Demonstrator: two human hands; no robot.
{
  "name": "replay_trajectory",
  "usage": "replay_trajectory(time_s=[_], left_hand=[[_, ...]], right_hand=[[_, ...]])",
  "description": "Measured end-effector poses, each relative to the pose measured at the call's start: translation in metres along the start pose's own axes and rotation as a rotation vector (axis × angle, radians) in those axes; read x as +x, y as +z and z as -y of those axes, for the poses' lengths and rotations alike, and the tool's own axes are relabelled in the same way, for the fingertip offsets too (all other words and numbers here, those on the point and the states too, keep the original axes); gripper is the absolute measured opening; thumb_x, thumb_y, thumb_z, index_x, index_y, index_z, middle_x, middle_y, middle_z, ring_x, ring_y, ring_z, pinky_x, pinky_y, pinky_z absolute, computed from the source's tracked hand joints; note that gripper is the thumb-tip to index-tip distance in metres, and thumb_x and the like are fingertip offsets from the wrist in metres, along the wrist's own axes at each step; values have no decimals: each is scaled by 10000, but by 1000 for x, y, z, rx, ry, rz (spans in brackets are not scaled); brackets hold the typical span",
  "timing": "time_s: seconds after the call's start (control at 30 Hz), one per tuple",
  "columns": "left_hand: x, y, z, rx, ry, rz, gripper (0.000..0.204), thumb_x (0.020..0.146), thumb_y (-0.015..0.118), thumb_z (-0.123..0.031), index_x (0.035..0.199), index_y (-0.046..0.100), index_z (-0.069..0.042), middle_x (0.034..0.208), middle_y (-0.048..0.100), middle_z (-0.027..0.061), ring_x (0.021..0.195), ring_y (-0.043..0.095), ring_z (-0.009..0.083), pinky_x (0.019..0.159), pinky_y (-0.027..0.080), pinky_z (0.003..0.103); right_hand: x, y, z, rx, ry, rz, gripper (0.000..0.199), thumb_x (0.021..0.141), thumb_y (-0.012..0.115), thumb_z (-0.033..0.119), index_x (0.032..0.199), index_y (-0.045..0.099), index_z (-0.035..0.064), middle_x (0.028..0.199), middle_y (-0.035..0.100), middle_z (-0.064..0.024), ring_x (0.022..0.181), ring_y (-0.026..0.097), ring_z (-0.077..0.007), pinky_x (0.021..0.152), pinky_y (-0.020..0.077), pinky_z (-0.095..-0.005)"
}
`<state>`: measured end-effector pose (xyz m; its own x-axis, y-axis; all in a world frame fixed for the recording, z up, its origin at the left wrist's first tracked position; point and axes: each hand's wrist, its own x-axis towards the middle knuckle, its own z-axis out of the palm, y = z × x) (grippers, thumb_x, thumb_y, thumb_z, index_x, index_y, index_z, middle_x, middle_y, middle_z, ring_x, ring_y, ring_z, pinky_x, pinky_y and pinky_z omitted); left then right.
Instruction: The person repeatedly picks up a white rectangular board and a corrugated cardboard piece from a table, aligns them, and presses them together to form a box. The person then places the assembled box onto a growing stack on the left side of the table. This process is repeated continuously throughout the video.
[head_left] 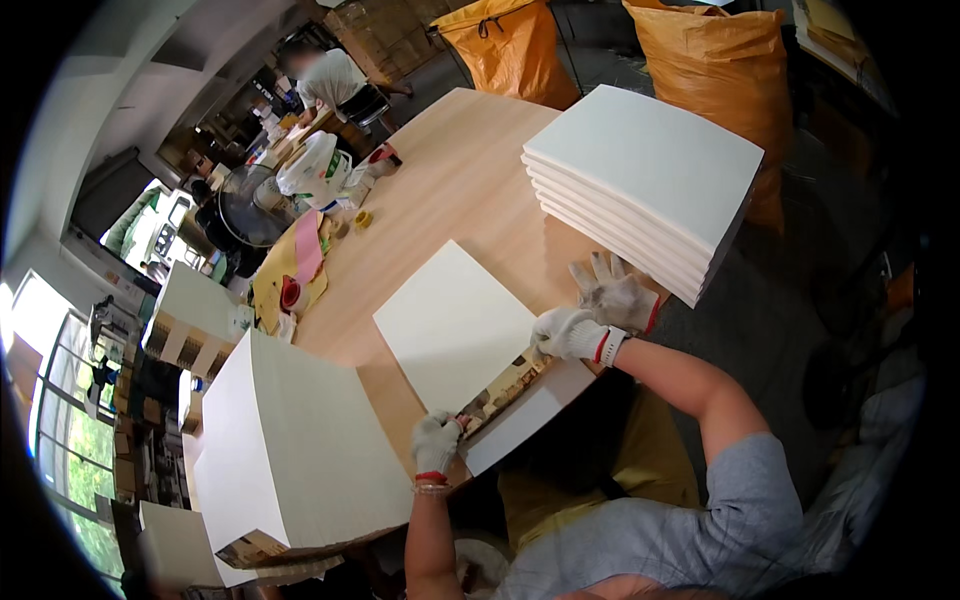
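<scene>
white-gloved hands (570, 334) curled tight on patterned strip (505, 387), loose glove (612, 298) beside white stack (640, 165), orange sacks (712, 90) beyond

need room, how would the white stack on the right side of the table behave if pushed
The white stack would probably shear apart, since its layers look separate and no strap shows. It may feel heavy overall, with several thick layers piled up. Pushed rightward, it could drop off, as it seems near the edge of the table.
</scene>
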<state>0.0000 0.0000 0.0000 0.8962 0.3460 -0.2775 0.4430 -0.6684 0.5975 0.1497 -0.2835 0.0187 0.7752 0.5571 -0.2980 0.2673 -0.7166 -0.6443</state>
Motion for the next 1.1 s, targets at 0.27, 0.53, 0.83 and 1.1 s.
replay_trajectory(time_s=[0.27,0.53,0.83,1.1], left_hand=[[18,-30,-65,731,461,41,418,843,658,-241,1190,448,-141,1156,406,80,927,541,235,823,444,412],[34,-10,-155,1373,742,574,970,700,744,-162,1470,205,-404,1565,156,89,1383,273,339,1153,207,427],[84,7,-120,979,808,464,897,703,718,-147,1433,291,-448,1480,286,105,1329,344,308,1063,359,355],[60,-16,-150,1244,1002,563,1058,563,812,-154,1441,288,-424,1542,173,127,1337,305,360,1088,328,377]], right_hand=[[8,3,-9,-8,-156,-166,204,784,668,246,915,648,90,1004,658,-119,894,645,-273,773,506,-372],[-31,-40,-43,-280,-121,-825,211,787,580,156,987,591,90,984,614,-152,931,581,-340,798,474,-404],[-6,81,62,-373,-1013,-251,230,738,637,232,931,672,113,947,659,-66,813,651,-249,700,527,-372],[-7,125,143,-322,-954,77,701,688,735,234,1333,467,173,1366,459,-111,1201,496,-305,952,424,-480]])
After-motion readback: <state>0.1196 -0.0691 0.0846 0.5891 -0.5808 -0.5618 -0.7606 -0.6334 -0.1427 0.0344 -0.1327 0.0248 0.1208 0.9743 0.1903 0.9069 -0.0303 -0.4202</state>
